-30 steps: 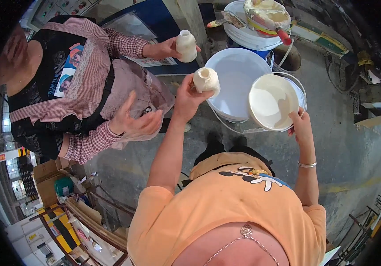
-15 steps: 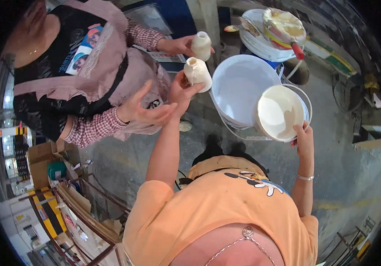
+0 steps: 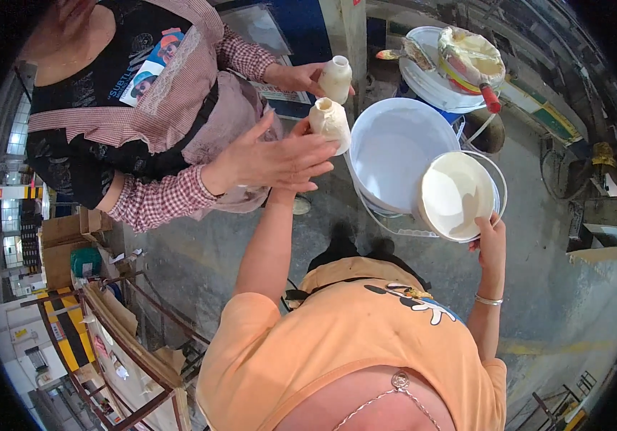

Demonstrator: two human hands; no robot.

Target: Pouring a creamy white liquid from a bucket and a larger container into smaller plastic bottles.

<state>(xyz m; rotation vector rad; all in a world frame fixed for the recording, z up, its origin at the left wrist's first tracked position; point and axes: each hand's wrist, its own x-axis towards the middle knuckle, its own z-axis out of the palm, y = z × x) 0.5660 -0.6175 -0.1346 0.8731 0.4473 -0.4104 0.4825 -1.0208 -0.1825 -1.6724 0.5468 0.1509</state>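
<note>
My left hand holds a cream, bottle-shaped piece with an open neck, its rim rough. A co-worker's hand lies in front of it and hides most of my fingers. The co-worker's other hand grips a similar pale bottle-shaped piece just beyond. My right hand is closed on the rim of a small white bucket, which is tilted and has whitish liquid inside. That bucket rests against the right rim of a large white bucket.
Behind stands a lidded white pail bearing a brush and a smeared tub with a red-handled tool. The co-worker is at the left. A brown metal-framed rack and cardboard box are at lower left.
The co-worker's nearer hand has moved right, over my left hand and against the bottle-shaped piece. The whole view has shifted slightly; my right hand still holds the small bucket.
</note>
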